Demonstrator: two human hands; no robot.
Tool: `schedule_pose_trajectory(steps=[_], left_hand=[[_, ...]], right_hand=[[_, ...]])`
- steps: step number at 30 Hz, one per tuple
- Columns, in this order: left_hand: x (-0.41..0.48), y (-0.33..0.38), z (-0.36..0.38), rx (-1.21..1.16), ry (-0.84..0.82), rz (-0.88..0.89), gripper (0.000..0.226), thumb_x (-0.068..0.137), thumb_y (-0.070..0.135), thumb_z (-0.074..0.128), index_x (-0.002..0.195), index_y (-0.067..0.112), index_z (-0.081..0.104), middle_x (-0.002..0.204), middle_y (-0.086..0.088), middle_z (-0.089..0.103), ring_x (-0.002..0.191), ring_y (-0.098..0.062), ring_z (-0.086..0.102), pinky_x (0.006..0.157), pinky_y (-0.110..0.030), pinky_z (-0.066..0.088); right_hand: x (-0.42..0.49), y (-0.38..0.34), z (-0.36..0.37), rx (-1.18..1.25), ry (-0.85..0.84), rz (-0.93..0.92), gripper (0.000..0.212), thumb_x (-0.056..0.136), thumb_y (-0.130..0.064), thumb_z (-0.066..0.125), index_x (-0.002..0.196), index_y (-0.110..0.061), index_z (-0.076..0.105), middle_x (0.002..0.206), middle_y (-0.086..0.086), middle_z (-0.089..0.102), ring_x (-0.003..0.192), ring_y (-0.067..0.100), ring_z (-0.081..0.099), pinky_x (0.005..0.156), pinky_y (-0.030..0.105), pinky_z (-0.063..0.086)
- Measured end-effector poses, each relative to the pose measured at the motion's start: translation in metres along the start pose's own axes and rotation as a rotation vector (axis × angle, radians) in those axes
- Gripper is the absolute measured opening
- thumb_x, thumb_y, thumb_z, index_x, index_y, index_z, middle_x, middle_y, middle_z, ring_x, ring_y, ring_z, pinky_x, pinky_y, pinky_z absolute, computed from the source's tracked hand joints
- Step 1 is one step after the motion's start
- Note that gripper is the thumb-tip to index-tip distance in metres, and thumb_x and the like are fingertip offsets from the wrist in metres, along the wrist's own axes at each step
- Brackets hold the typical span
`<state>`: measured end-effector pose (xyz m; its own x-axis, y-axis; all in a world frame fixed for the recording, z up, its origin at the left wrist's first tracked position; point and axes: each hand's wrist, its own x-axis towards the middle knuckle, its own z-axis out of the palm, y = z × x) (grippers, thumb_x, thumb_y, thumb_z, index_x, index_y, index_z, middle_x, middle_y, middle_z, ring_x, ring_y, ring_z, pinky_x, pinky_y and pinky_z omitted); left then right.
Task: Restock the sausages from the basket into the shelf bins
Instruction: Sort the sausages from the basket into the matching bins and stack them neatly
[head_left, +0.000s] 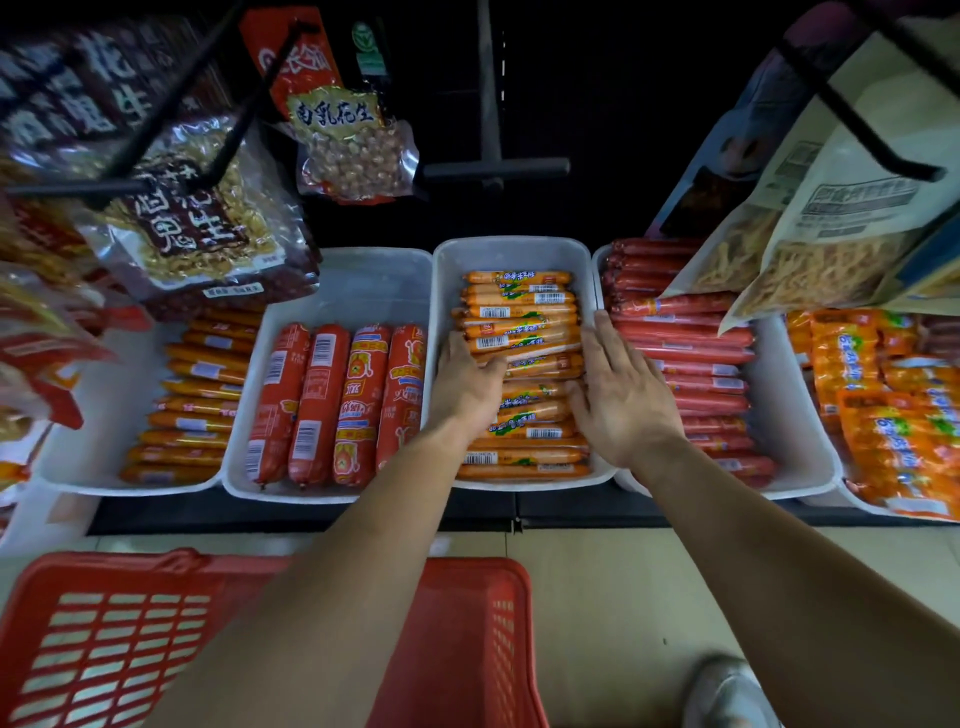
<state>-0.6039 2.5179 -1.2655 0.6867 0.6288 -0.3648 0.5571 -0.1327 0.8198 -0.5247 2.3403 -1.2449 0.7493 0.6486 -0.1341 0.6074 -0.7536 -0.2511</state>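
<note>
A white middle bin (511, 252) holds a stack of thin orange sausages (522, 312). My left hand (465, 387) lies on the left side of that stack, fingers fairly straight and pressing on the sausages. Over the stack's right side, my right hand (621, 395) rests flat with its fingers spread, reaching the bin's right wall. Neither hand holds anything. The red basket (104, 639) stands on the floor below, largely covered by my left forearm; no sausages show in its visible part.
Left of the middle bin sits a bin with thick red sausages (332, 405), then one with orange sausages (197, 405). To the right are a bin of thin red sausages (696, 364) and orange multipacks (883, 405). Snack bags (208, 223) hang from hooks above. A shoe (727, 696) is on the floor.
</note>
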Motion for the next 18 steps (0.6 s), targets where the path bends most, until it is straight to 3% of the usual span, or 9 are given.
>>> schedule_pose_trajectory(steps=[5,7,11,14,18], left_hand=[[-0.025,0.000,0.005,0.103,-0.018,-0.124,0.047,0.094,0.047,0.049,0.134,0.025,0.042,0.128,0.000,0.057,0.103,-0.028,0.063,0.088,-0.044,0.048],[-0.025,0.003,0.008,0.005,-0.029,-0.103,0.047,0.089,0.048,0.049,0.132,0.030,0.044,0.130,-0.001,0.057,0.108,-0.029,0.062,0.094,-0.048,0.047],[-0.028,0.002,0.003,-0.195,-0.011,-0.088,0.030,0.095,0.039,0.052,0.123,0.031,0.048,0.131,0.000,0.059,0.111,-0.023,0.062,0.094,-0.042,0.050],[-0.037,0.001,-0.006,-0.214,0.026,-0.112,0.048,0.095,0.044,0.053,0.140,0.031,0.042,0.131,0.000,0.060,0.114,-0.025,0.062,0.100,-0.052,0.049],[-0.043,0.011,-0.002,-0.126,-0.039,-0.117,0.036,0.092,0.040,0.051,0.127,0.029,0.050,0.121,-0.001,0.062,0.108,-0.024,0.061,0.097,-0.046,0.046]], right_hand=[[-0.008,0.002,-0.008,0.020,0.026,0.013,0.064,0.100,-0.045,0.030,0.157,-0.020,0.016,0.166,-0.002,0.011,0.150,0.025,0.020,0.118,0.051,0.026],[-0.010,0.003,-0.010,0.008,0.021,0.008,0.062,0.101,-0.043,0.031,0.157,-0.019,0.018,0.166,-0.002,0.012,0.150,0.024,0.019,0.119,0.049,0.025],[-0.014,0.004,-0.014,-0.001,0.026,-0.018,0.060,0.102,-0.042,0.034,0.156,-0.018,0.021,0.165,-0.001,0.016,0.150,0.023,0.019,0.118,0.047,0.024],[-0.015,0.001,-0.016,-0.027,0.035,-0.031,0.062,0.101,-0.046,0.036,0.155,-0.019,0.022,0.163,0.000,0.022,0.149,0.023,0.021,0.117,0.051,0.027],[-0.013,-0.006,-0.014,-0.129,-0.033,-0.134,0.069,0.097,-0.058,0.037,0.156,-0.026,0.020,0.164,-0.004,0.016,0.152,0.022,0.009,0.121,0.048,0.015]])
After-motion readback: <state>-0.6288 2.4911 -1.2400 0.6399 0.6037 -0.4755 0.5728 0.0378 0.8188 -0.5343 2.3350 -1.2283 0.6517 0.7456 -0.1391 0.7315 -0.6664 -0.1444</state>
